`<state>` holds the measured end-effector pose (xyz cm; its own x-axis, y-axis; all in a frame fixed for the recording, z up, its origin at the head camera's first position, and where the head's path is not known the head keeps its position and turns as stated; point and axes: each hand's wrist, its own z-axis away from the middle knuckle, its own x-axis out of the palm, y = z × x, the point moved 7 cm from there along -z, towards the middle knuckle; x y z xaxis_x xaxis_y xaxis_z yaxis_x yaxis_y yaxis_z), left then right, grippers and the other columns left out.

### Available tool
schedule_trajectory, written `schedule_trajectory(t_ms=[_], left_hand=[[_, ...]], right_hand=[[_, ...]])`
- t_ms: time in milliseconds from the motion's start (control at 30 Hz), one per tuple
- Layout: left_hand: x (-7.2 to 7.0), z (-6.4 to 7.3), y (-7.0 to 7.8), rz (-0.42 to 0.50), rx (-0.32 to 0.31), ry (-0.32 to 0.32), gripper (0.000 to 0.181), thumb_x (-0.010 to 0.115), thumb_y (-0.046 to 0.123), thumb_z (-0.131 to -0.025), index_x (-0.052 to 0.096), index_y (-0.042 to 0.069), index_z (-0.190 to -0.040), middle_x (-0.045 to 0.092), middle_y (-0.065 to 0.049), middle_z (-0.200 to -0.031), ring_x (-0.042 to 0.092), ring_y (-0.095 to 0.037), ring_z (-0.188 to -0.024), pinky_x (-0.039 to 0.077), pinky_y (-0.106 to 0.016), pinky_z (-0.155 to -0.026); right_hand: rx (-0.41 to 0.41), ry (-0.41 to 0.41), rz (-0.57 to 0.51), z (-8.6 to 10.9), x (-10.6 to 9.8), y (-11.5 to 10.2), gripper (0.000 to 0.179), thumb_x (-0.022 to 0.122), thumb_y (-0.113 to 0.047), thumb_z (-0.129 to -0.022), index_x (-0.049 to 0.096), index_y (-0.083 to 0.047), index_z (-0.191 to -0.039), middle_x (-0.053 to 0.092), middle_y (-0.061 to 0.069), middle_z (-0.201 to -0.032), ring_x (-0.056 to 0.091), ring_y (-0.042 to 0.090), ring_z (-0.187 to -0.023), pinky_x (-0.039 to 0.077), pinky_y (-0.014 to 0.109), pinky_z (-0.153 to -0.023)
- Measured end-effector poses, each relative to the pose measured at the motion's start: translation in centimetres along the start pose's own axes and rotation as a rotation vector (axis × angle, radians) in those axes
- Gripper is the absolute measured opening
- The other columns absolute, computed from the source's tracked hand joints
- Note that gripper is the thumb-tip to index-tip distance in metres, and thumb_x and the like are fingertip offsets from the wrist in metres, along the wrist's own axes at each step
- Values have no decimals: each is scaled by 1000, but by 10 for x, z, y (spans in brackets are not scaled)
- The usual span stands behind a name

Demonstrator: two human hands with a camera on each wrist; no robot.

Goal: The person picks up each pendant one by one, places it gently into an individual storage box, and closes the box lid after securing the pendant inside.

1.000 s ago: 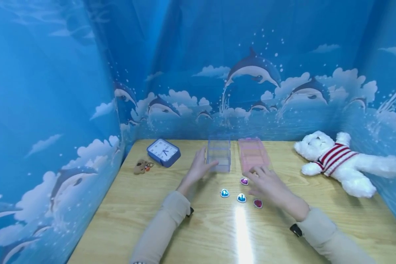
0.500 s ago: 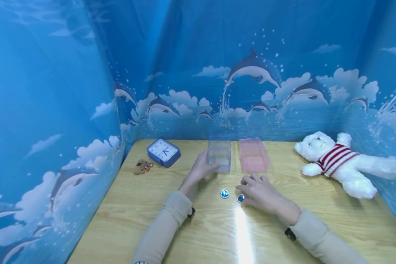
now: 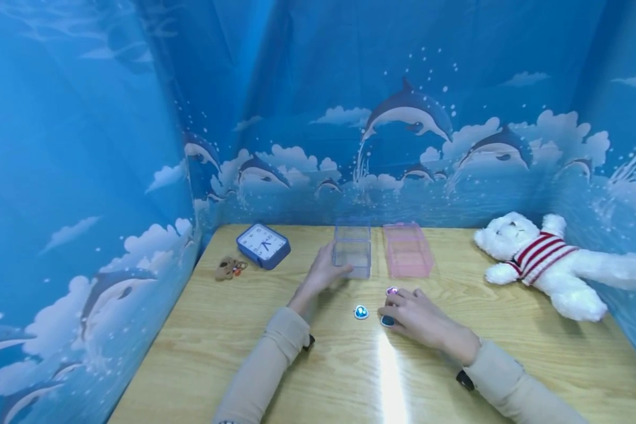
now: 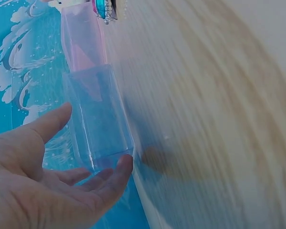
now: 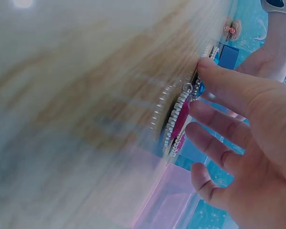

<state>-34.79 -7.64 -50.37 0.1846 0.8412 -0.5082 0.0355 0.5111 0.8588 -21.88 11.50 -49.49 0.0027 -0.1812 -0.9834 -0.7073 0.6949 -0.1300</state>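
My left hand (image 3: 325, 272) rests at the left side of a see-through bluish box (image 3: 353, 270) with its lid raised, fingers relaxed; fingertips (image 4: 125, 164) lie right at its corner in the left wrist view. With thumb and index finger my right hand (image 3: 421, 318) pinches a blue gem (image 3: 387, 321) edged in silver beads, at the tabletop. Another blue gem (image 3: 361, 312) lies left of it. A purple-pink gem (image 3: 392, 291) sits just beyond the fingers. In the right wrist view a red-pink gem (image 5: 181, 117) with a small ring lies near the fingertips; the hand hides it from the head view.
A see-through pink box (image 3: 410, 259), lid raised, stands right of the bluish one. A blue clock (image 3: 264, 244) and a brown bear keyring (image 3: 225, 268) lie at the left. A white teddy bear (image 3: 551, 265) in a striped sweater lies at the right. Printed curtains border the table (image 3: 217, 330).
My right hand has moved from beside the purple-pink gem toward me and slightly left, onto the blue gem, covering the red-pink one. The left hand has stayed by the bluish box.
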Motion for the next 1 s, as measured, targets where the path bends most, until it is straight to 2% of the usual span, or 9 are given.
schedule_trajectory(t_ms=[267, 400, 500, 667, 733, 833, 900, 1000], left_hand=[[1, -1, 1, 33, 6, 3, 88, 80, 12, -91, 31, 7, -164, 42, -24, -162, 46, -43, -147, 36, -62, -127], [2, -1, 0, 85, 9, 2, 87, 79, 9, -91, 32, 5, -163, 45, -24, -160, 49, -44, -145, 37, -63, -125], [2, -3, -1, 120, 27, -3, 86, 79, 6, -90, 34, 3, -162, 48, -25, -158, 51, -44, -143, 39, -63, -124], [-1, -2, -5, 135, 12, -1, 86, 78, 6, -90, 34, 4, -163, 50, -25, -156, 52, -45, -141, 41, -62, -123], [-2, -2, -6, 139, -4, -1, 85, 78, 6, -91, 33, 5, -163, 49, -25, -157, 53, -45, -140, 43, -61, -122], [-2, -2, -7, 147, -17, 0, 85, 78, 6, -91, 33, 5, -163, 48, -25, -157, 55, -46, -137, 48, -59, -118], [-2, -2, -8, 153, -27, -1, 85, 78, 6, -91, 33, 5, -163, 48, -26, -158, 57, -46, -134, 51, -57, -115], [-1, -2, -7, 171, -38, 0, 85, 78, 4, -90, 34, 5, -163, 48, -26, -158, 60, -46, -132, 54, -55, -113]], right_hand=[[-29, 22, -41, -1, 0, -1, 28, 85, -23, -86, 78, -15, -112, 69, 3, -109, 66, 20, -101, 61, 42, -82], [-46, 51, -112, -2, 0, 2, 23, 85, -18, -85, 76, -13, -105, 66, 0, -105, 64, 14, -93, 61, 37, -81], [-43, 72, -216, -4, -3, 6, 21, 84, -12, -86, 74, -11, -104, 65, 0, -104, 63, 10, -90, 62, 30, -81], [23, 92, -424, -11, -16, 18, 30, 78, -2, -86, 71, -2, -115, 63, 3, -107, 63, 10, -91, 62, 21, -78], [33, 126, -468, -16, -24, 22, 32, 77, -1, -86, 70, -1, -117, 63, 4, -106, 63, 13, -90, 62, 23, -75], [20, 199, -480, -25, -37, 25, 32, 78, -2, -86, 70, -2, -116, 63, 5, -103, 62, 15, -86, 61, 27, -72], [10, 251, -474, -31, -44, 27, 29, 80, -3, -86, 72, -3, -114, 63, 4, -99, 62, 15, -82, 60, 27, -69], [29, 289, -510, -39, -50, 32, 28, 81, -5, -86, 74, -4, -114, 62, 2, -96, 60, 11, -80, 58, 24, -68]])
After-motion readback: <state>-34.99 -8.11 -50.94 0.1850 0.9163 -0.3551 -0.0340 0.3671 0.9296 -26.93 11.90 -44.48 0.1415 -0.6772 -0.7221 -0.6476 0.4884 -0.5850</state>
